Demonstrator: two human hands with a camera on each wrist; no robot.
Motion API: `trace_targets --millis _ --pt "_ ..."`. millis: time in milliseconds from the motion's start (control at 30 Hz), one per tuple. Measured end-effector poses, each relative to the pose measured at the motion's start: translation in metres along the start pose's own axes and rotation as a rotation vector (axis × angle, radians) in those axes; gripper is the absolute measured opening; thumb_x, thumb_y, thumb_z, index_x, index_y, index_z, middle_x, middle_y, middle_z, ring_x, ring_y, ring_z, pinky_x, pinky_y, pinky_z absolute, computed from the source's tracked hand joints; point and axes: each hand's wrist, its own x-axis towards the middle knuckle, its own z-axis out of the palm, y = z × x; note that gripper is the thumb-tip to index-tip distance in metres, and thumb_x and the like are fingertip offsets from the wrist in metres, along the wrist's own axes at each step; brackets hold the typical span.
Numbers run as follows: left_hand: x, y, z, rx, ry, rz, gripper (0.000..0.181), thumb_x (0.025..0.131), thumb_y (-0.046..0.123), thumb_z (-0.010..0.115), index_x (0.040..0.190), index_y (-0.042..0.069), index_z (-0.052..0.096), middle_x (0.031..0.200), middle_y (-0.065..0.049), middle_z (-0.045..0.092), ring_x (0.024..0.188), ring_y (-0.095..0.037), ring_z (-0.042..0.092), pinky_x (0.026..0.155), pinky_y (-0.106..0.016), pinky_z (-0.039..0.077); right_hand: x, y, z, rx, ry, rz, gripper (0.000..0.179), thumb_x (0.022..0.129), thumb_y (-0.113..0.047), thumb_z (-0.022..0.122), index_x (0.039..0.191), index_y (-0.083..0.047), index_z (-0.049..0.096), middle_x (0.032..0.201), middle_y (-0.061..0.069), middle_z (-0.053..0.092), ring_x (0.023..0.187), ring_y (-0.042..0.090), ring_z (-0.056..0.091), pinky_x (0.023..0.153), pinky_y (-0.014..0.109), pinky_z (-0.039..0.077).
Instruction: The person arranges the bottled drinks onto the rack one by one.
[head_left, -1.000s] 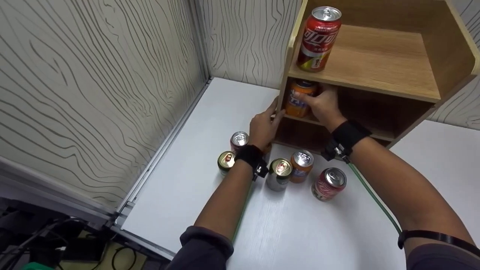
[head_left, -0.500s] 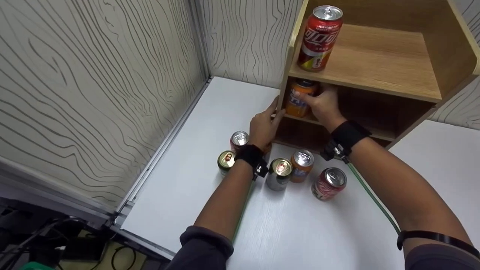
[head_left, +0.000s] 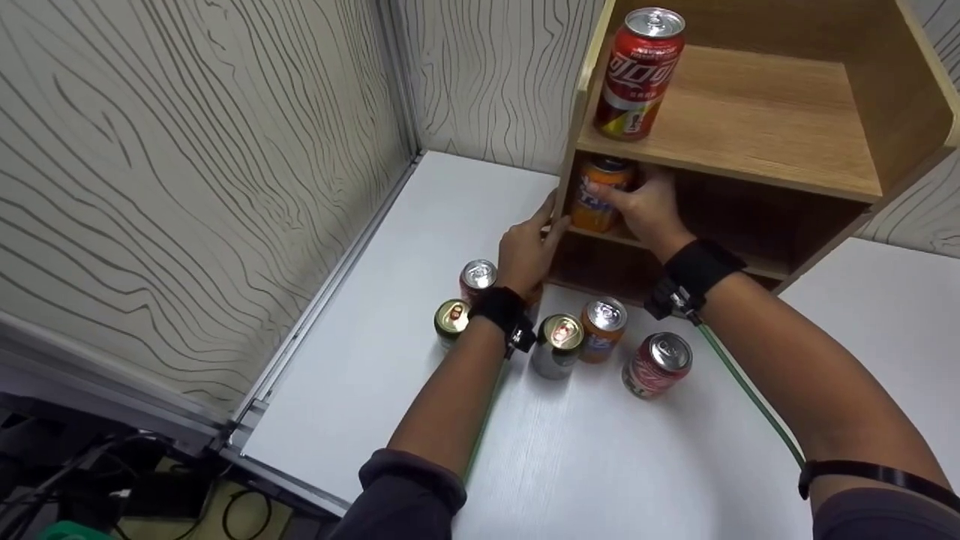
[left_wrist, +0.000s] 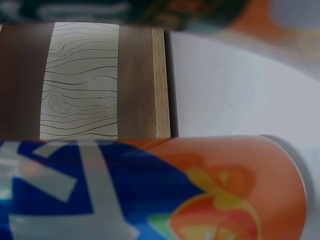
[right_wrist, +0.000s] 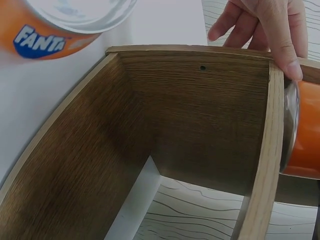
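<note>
Head: nothing visibly shifts over the last second. The right hand (head_left: 654, 206) grips an orange Fanta can (head_left: 592, 214), upright and apparently settled in the wooden shelf unit's (head_left: 750, 112) left middle compartment; the left hand (head_left: 525, 251), fingers relaxed, touches its side.

Left wrist: another orange can (left_wrist: 235, 170), blue-and-white lettering, fruit artwork.

Right wrist: the left hand's thumb touches the shelf edge beside the gripped can's silver rim.

The Fanta can (head_left: 592, 216) sits inside the shelf (head_left: 765, 120), beneath the cola can (head_left: 640, 82) on top.

Held can (head_left: 594, 214) was orange, blue-and-white logo; shelf (head_left: 757, 112) tan, wood-grained; counter (head_left: 367, 352) white; wall (head_left: 225, 150) cream, dark wavy lines.
</note>
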Motion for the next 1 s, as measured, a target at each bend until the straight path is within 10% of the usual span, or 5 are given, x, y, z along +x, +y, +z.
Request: trace_targets --millis 1000 --pt "-0.001 -0.002 0.000 -0.015 0.006 0.003 0.057 0.106 0.054 0.054 0.159 0.033 0.047 0.125 -0.006 0.079 0.101 -0.016 0.080 0.088 -0.033 0.064 -0.017 0.006 -0.025 -0.028 0.022 0.043 0.074 0.088 -0.004 0.081 0.153 0.002 0.047 0.153 0.020 0.055 0.142 0.027 0.055 0.123 0.038 0.041"
